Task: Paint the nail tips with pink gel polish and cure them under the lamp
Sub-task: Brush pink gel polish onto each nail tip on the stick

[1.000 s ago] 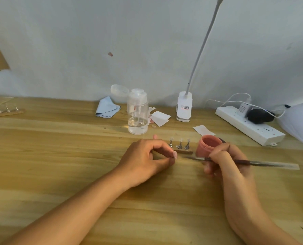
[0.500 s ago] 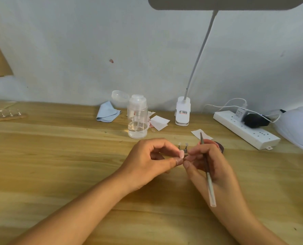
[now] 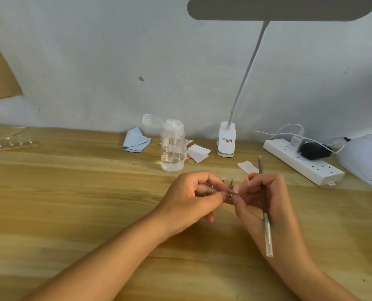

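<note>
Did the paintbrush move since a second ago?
Yes. The brush in the right hand swung from lying sideways, handle out toward the power strip, to pointing its tip at the wall.

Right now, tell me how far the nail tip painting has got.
Done: nothing clearly; the nail tips between the hands look pale. In hand: the left hand and right hand pinch their stand, and the right also grips the brush, bristles pointing away. Left: painting, then curing in the domed lamp at right.
</note>
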Demonstrator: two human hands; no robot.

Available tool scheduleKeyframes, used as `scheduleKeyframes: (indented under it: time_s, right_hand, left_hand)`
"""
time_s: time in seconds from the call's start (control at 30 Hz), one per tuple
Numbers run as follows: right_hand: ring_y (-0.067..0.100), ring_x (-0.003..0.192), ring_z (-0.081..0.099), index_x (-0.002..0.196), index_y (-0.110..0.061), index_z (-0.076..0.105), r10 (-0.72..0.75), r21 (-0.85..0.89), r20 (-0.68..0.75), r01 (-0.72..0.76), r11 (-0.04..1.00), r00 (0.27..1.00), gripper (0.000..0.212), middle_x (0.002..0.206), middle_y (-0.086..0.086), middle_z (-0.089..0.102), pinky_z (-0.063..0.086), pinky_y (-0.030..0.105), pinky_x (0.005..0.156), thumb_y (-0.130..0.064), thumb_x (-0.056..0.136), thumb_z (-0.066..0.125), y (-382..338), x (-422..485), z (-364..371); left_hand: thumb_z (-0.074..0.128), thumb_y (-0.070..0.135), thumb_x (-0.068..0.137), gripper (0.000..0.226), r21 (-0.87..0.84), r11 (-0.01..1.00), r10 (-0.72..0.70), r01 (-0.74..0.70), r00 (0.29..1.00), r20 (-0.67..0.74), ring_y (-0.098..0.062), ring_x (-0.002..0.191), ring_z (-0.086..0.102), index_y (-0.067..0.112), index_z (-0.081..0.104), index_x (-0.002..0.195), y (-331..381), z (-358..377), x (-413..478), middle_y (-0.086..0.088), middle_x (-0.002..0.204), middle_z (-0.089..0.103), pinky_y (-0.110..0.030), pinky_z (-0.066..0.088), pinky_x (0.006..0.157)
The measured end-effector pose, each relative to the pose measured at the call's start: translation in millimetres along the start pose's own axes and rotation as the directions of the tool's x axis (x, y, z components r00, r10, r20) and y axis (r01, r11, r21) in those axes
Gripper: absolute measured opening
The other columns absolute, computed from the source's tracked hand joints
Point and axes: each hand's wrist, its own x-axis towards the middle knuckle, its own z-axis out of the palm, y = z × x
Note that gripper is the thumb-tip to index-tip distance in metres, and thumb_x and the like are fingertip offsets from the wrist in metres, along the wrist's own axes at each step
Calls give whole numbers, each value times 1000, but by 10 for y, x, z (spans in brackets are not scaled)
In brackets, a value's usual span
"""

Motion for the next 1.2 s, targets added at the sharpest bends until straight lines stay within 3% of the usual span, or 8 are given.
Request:
scheduleKeyframes:
  time_s: [0.3,0.43,0.53,0.73,0.83,0.97,1.07,1.2]
  right_hand:
    - [25,72,62,94,-21,42,-49,-131,25,52,990,998,47,86,-3,63,52,45,67,6,73,75,-64,35,-36]
    - [27,70,58,93,-22,41,-40,-118,47,45,992,998,47,86,-6,59,50,48,68,7,74,73,-36,45,-28]
    - [19,66,55,93,-21,42,-43,-148,55,51,988,998,45,83,-9,56,50,41,66,6,73,73,-2,44,-31]
    - [14,73,50,89,-11,46,-91,-190,83,105,976,992,40,74,-15,50,45,33,68,10,68,73,-21,51,3]
    - [9,73,50,88,-7,49,-100,-213,91,117,970,991,37,74,-20,49,45,33,69,10,67,73,-40,46,-5]
    - [21,80,58,90,-10,48,-127,-232,138,157,960,982,39,81,-13,56,48,50,76,9,68,74,-72,30,3]
    - [24,85,59,90,-10,49,-187,-253,159,223,941,969,38,85,-13,56,50,51,76,7,67,75,-68,20,3]
    - [23,86,56,94,-20,44,-243,-267,169,282,921,955,39,89,-16,54,49,46,75,-3,71,70,-51,13,-3]
  left_hand:
    - [51,22,72,19,252,966,69,-52,996,-61,-17,63,70,28,65,82,-13,-89,34,9,76,76,-37,60,64]
    - [52,48,65,19,606,778,69,164,937,-342,-3,65,62,32,59,74,-137,-365,113,20,62,65,-28,45,59]
    - [60,49,67,24,681,673,58,288,897,-438,-7,71,55,29,50,76,-236,-478,133,13,70,57,-28,34,57]
    - [69,62,73,40,746,607,-39,274,948,-316,-13,116,50,43,61,106,-352,-420,230,14,114,53,-37,34,103]
    - [77,51,72,22,682,707,24,189,957,-290,-1,96,56,41,60,83,-378,-440,224,25,96,59,-33,37,98]
    - [81,30,71,20,488,873,71,1,989,-128,0,69,54,35,64,81,-384,-499,154,19,83,67,-20,43,72]
    - [77,25,71,22,523,848,154,-88,985,-83,-1,70,57,40,65,83,-371,-510,108,17,83,67,-12,40,63]
    - [68,38,69,14,646,740,243,-188,970,5,-8,80,58,40,60,80,-344,-441,50,15,85,63,-24,47,69]
